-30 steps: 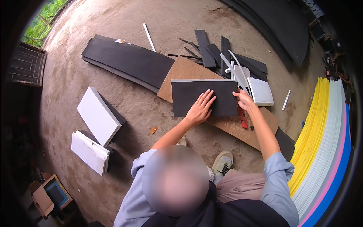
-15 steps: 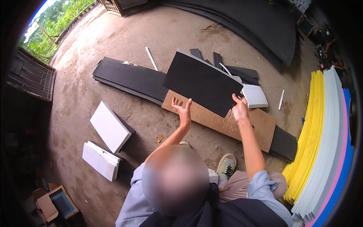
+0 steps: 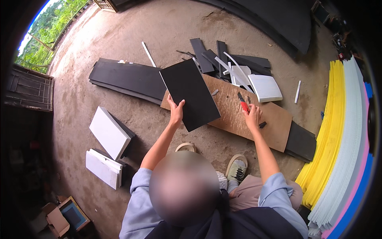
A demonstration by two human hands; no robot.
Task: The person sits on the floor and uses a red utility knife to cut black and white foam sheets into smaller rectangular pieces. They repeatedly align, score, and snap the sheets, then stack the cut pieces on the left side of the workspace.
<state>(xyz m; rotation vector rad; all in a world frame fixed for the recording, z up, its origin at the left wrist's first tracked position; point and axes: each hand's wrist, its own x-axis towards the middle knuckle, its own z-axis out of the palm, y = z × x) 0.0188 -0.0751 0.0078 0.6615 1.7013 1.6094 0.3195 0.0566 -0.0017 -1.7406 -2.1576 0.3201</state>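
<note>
My left hand (image 3: 175, 112) grips a black rectangular foam sheet (image 3: 190, 93) by its left edge, thumb on the black face. The sheet is tilted above the brown wooden board (image 3: 274, 119), with a thin pale edge showing at its upper left. Over the right part of the board, my right hand (image 3: 252, 116) is closed on the red handle of a utility knife (image 3: 243, 105). The knife's dark end points away from me. Small dark scraps lie on the board near that hand, one of them a black piece (image 3: 262, 124).
Long black foam sheets (image 3: 123, 79) lie under the board. Black offcuts (image 3: 203, 55), white strips and a white block (image 3: 266, 88) lie beyond it. White-topped foam stacks (image 3: 109, 133) stand at left; yellow sheets (image 3: 324, 127) and other coloured sheets stand at right.
The black sheet has moved left and turned, passing into my left hand, which was open. My right hand has let go of the sheet and taken hold of the utility knife.
</note>
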